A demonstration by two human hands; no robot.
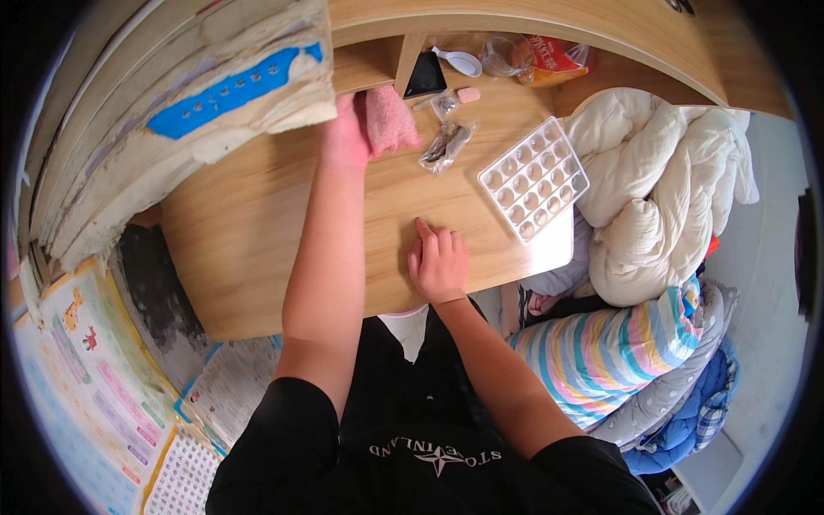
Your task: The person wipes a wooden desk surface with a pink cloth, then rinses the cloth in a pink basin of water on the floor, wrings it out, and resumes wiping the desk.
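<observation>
My left hand (346, 136) reaches to the back of the wooden desk (257, 219), under the edge of the shelf. It grips a fluffy pink cloth (388, 122), which hangs out on the thumb side; most of the fingers are hidden. Nearer to me, my right hand (443, 262) rests on the desktop with nothing in it. Its index finger points forward and the other fingers bend loosely. To the right of the cloth lies a small clear plastic bag (449, 148) with dark contents. A clear plastic tray (534, 179) with rows of round cups lies at the desk's right side.
Under the shelf are a black tray (426, 75), a white spoon (462, 63), a clear cup (505, 56) and a red-orange packet (555, 61). Peeling boards (193, 90) overhang the left. A cream quilt (650, 193) and striped bedding (611, 354) are heaped at right.
</observation>
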